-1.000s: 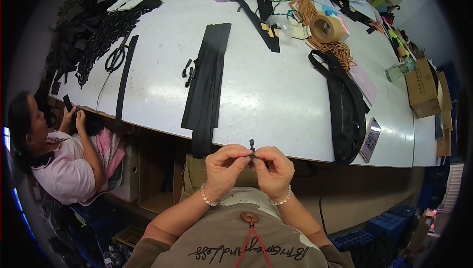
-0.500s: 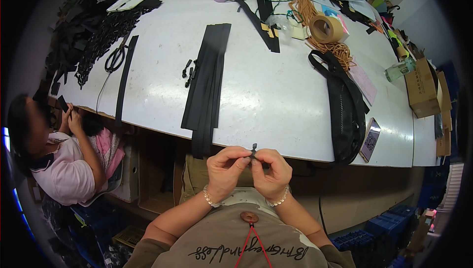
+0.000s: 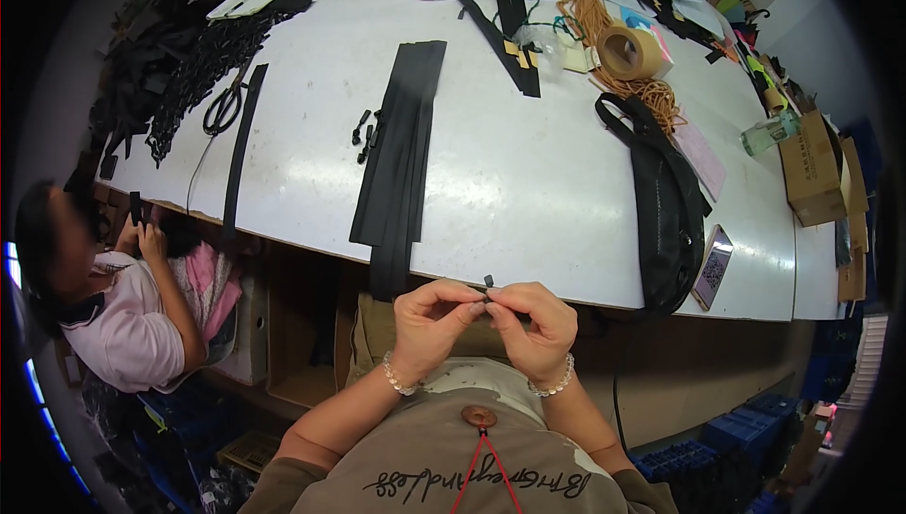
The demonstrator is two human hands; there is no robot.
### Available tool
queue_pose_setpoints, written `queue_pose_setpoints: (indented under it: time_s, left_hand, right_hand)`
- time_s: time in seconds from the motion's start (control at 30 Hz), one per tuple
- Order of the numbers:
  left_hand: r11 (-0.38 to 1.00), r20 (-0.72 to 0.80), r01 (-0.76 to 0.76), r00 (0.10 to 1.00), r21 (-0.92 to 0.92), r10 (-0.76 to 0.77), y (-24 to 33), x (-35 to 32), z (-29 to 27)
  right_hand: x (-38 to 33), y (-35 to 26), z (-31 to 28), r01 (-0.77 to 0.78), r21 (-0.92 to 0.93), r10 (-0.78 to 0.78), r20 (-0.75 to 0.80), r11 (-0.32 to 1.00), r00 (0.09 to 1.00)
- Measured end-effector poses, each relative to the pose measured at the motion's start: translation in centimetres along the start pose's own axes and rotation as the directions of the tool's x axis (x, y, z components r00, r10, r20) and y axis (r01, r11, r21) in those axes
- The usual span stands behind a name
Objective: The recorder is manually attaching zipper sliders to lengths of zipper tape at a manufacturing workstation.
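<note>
In front of me, just off the table's near edge, my left hand (image 3: pixel 432 327) and my right hand (image 3: pixel 540 330) meet at the fingertips. Both pinch a small black piece (image 3: pixel 489 281); its widened tip pokes up between the fingers, while the rest is hidden. Ahead and to the left lies a stack of long black fabric strips (image 3: pixel 394 151), its near end hanging over the edge. Beside the stack rest several small black pieces (image 3: pixel 364 136), similar in size to the held one.
A black bag (image 3: pixel 661 207) and a phone (image 3: pixel 713 267) lie on the white table (image 3: pixel 528 174) to the right. Scissors (image 3: pixel 224 110) and a single black strip (image 3: pixel 245 146) lie left. A co-worker (image 3: pixel 123 316) sits at the left, handling a black strip. Brown tape (image 3: pixel 630 51) stands farther back.
My right hand has shifted slightly right and turned, its fingertips still against the left ones. The co-worker's hands and black strip have moved a little. The view has shifted slightly.
</note>
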State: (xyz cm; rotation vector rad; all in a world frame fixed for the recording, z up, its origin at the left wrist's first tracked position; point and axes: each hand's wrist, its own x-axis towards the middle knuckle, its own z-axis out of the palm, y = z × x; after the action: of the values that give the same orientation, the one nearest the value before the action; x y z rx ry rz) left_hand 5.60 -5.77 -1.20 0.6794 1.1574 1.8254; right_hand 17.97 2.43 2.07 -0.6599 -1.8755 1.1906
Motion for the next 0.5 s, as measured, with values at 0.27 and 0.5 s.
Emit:
queue_pose_setpoints:
  time_s: [0.27,0.5]
  left_hand:
    - [0.957,-0.011,0.288,0.957,-0.035,-0.288,0.5,-0.3,-0.5]
    - [0.69,-0.04,0.713,0.691,-0.126,-0.722,-3.4,-3.5,-1.6]
  right_hand:
    - [-1.2,0.2,0.1,-0.342,0.281,0.338,0.065,0.897,0.939]
    - [-6.7,4.5,-1.1,-0.788,0.364,0.763,0.249,0.497,0.596]
